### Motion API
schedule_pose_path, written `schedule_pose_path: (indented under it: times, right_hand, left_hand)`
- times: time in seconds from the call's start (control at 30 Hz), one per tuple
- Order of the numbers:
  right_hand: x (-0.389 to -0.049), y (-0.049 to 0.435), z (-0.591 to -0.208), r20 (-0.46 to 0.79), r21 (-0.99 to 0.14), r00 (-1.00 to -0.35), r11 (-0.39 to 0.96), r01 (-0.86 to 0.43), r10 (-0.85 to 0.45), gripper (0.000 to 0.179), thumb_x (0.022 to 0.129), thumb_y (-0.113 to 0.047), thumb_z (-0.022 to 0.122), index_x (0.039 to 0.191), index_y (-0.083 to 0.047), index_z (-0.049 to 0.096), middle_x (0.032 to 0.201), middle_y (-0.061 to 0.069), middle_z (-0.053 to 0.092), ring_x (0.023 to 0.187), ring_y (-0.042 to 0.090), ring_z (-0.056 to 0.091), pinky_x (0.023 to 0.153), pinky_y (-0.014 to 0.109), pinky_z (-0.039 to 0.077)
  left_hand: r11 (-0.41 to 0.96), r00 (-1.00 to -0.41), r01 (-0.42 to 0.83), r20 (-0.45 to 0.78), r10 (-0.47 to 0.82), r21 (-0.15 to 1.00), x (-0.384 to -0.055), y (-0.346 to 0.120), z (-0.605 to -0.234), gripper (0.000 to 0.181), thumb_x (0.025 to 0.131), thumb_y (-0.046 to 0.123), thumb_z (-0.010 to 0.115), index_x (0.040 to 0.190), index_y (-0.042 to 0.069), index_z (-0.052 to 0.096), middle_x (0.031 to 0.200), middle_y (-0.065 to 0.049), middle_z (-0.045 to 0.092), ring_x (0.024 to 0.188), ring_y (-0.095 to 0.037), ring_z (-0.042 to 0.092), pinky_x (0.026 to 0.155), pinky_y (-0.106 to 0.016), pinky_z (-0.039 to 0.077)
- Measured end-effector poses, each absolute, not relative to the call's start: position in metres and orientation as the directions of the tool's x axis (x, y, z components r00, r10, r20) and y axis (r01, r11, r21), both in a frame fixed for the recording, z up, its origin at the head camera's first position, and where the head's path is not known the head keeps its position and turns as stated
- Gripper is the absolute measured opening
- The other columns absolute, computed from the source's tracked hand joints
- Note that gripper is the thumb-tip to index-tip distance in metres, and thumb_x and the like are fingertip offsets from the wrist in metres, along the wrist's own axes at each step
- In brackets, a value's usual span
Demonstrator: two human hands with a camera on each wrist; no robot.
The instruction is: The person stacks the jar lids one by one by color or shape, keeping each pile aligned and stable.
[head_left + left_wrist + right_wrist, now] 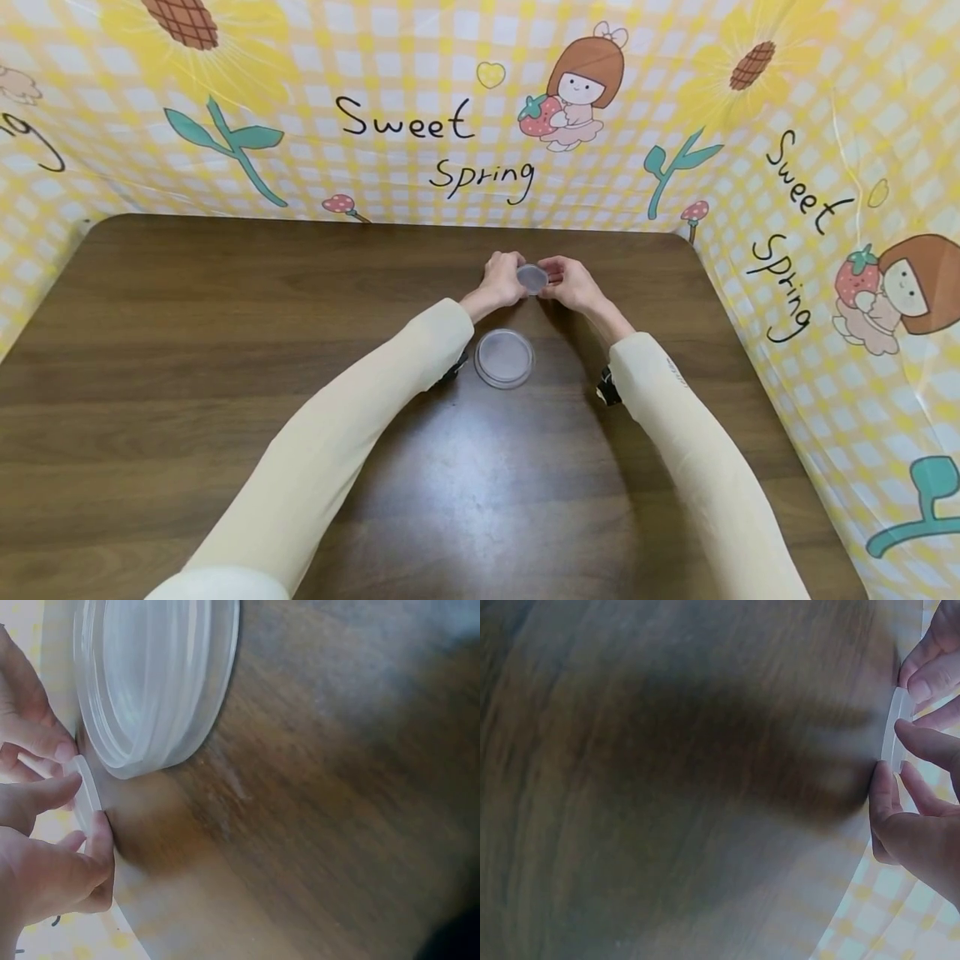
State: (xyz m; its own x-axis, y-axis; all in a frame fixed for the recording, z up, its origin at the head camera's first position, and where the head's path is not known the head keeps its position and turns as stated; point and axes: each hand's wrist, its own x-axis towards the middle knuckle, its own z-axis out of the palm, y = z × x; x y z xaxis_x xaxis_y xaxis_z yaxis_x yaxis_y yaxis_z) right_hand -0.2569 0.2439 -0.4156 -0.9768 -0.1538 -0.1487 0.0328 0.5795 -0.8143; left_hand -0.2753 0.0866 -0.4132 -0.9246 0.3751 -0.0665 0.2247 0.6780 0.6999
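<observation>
A small round translucent plastic lid (532,280) is between the two hands near the far side of the table. My left hand (504,280) pinches its left edge, thumb and fingers bent at the rim. From the other side my right hand (573,285) holds the right edge the same way. In the right wrist view the lid (892,735) appears edge-on, low over the wood, with fingertips of both hands at its rim. Nearer the body lies a larger round clear plastic stack (505,358) with several rims, which fills the top of the left wrist view (150,682).
The brown wooden table (225,350) has a back edge just beyond the hands. A yellow checked cloth (405,50) with printed flowers and lettering hangs behind it and along the sides. Dark wrist devices (608,387) sit under the cream sleeves (675,417).
</observation>
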Motion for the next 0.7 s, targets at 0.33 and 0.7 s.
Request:
schedule_pose_path:
  times: [0.33,0.7]
  right_hand:
    - [-0.2534,0.2407,-0.4107,-0.146,-0.807,-0.976,0.591,0.024,-0.16,0.05,0.083,0.011,0.066,0.13,0.013,0.048,0.119,0.03,0.055,0.112,0.039,0.055,0.084,0.03,0.047]
    - [-0.25,0.2396,-0.4128,-0.131,-0.799,-0.978,0.601,0.009,-0.159,0.049,0.084,0.008,0.067,0.129,0.012,0.05,0.117,0.027,0.056,0.108,0.037,0.057,0.083,0.03,0.048]
  left_hand:
    - [0.673,-0.936,0.215,-0.046,0.348,0.708,-0.271,0.088,-0.4145,0.044,0.081,0.005,0.075,0.121,-0.004,0.059,0.119,-0.018,0.059,0.116,-0.033,0.045,0.1,-0.038,0.032]
    - [0.707,-0.923,0.241,-0.068,0.379,0.665,-0.2715,0.0853,-0.4145,0.041,0.085,0.007,0.072,0.122,-0.003,0.058,0.118,-0.018,0.058,0.116,-0.032,0.044,0.1,-0.037,0.033]
